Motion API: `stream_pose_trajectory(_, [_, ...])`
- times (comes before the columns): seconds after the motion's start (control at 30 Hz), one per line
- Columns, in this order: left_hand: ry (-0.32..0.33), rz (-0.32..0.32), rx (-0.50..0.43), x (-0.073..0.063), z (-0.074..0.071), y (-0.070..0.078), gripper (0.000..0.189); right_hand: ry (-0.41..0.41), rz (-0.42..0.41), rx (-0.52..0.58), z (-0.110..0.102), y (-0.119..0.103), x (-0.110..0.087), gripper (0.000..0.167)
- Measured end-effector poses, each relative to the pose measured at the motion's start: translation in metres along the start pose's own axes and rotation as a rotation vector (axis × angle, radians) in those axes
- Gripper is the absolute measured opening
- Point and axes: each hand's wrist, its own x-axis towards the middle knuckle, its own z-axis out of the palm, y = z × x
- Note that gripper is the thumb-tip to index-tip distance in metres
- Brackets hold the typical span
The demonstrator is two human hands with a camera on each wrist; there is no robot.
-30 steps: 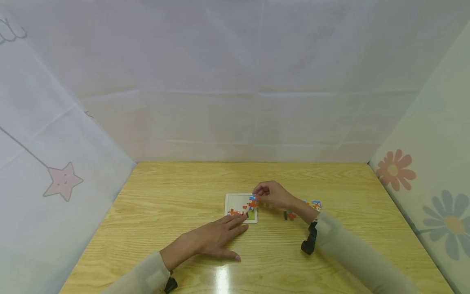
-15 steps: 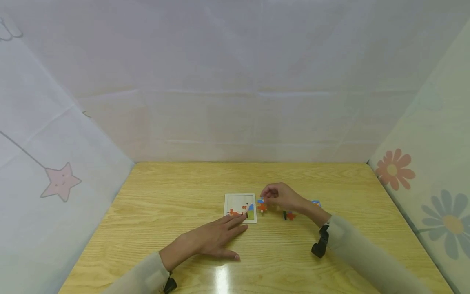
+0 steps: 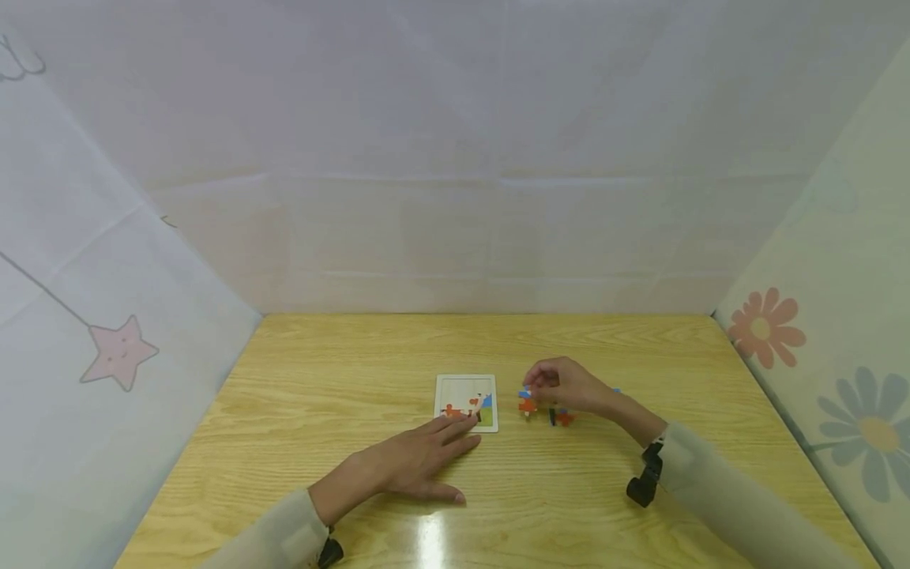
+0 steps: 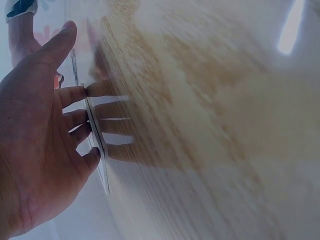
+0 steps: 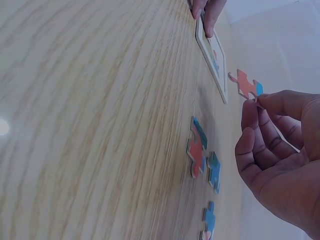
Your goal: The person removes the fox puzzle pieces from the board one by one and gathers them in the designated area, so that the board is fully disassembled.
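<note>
In the head view a white-framed puzzle tray lies on the table, with joined pieces along its lower and right part. My left hand rests flat, its straight fingers on the tray's near edge. My right hand is to the right of the tray and pinches a red and blue puzzle piece between thumb and fingertips, raised above the table in the right wrist view. Under and beside that hand lie loose pieces; a red and dark green puzzle piece is nearest.
A blue puzzle piece and another blue puzzle piece lie farther along the wooden table. In the head view my right hand and forearm partly cover them. Printed cloth walls stand around the table's back and sides.
My right hand has drawn back rightward from the tray's right edge, carrying the pinched red and blue puzzle piece with it. The left hand stays in place on the tray.
</note>
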Motion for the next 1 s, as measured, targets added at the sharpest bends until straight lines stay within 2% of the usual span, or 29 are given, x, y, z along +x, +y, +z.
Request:
stream_pose_trajectory(0.3, [0.009,0.01,0.024,0.0,0.0,0.001,0.089,0.001,0.024,-0.004,-0.009,0.008,-0.016,0.014])
stream_pose_trajectory(0.77, [0.01,0.01,0.049,-0.001,0.0,0.0,0.089,0.005,0.017,-0.007,-0.026,0.017,-0.037,0.014])
stream_pose_trajectory(1.0, [0.02,0.018,0.05,0.0,0.003,-0.001,0.089,0.012,0.025,-0.038,-0.03,0.024,-0.046,0.015])
